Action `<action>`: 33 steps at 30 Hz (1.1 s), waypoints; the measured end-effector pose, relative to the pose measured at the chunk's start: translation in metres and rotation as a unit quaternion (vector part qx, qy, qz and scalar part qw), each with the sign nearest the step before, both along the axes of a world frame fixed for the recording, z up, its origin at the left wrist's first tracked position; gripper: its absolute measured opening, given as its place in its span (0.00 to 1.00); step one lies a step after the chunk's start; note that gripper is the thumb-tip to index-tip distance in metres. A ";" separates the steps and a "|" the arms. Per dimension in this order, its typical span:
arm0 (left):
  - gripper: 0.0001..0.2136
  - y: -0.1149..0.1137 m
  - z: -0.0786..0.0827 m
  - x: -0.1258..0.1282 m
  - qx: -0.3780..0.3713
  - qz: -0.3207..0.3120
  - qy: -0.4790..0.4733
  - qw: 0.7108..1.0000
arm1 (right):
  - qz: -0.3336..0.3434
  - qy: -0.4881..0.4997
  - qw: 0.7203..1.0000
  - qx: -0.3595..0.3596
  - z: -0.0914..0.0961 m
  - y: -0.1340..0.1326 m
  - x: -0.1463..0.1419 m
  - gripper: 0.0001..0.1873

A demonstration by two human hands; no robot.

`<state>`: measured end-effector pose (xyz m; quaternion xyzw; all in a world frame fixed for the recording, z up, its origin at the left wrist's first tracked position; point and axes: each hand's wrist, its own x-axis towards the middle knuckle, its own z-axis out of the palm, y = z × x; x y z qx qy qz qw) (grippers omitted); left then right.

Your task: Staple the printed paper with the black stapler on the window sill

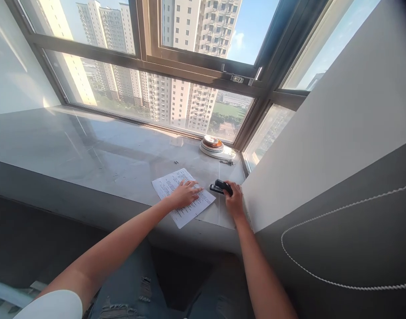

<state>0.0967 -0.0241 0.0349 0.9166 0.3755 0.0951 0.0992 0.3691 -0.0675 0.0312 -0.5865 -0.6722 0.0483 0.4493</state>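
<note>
A printed sheet of paper [186, 217] lies askew on the window sill, its near corner reaching past the sill's front edge. My left hand [185, 194] rests flat on it with the fingers spread. To the right, my right hand [234, 197] is closed around the rear of a black stapler [219, 186]. The stapler's jaws point left, toward the right corner of the paper, with a small gap between them. Whether more sheets lie under the top one, I cannot tell.
On the sill [123, 164], a stack of round plate-like pieces [214, 146] stands in the far right corner. Close by lies a small dark item [227, 162], and a tiny dark piece [176, 162] is behind the paper. A white wall [306, 146] borders the right side; a beaded cord [309, 221] hangs there.
</note>
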 end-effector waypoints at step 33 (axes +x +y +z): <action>0.25 -0.009 0.008 0.000 -0.055 -0.170 -0.097 0.979 | 0.085 -0.019 0.996 -0.012 0.000 -0.004 -0.005 0.24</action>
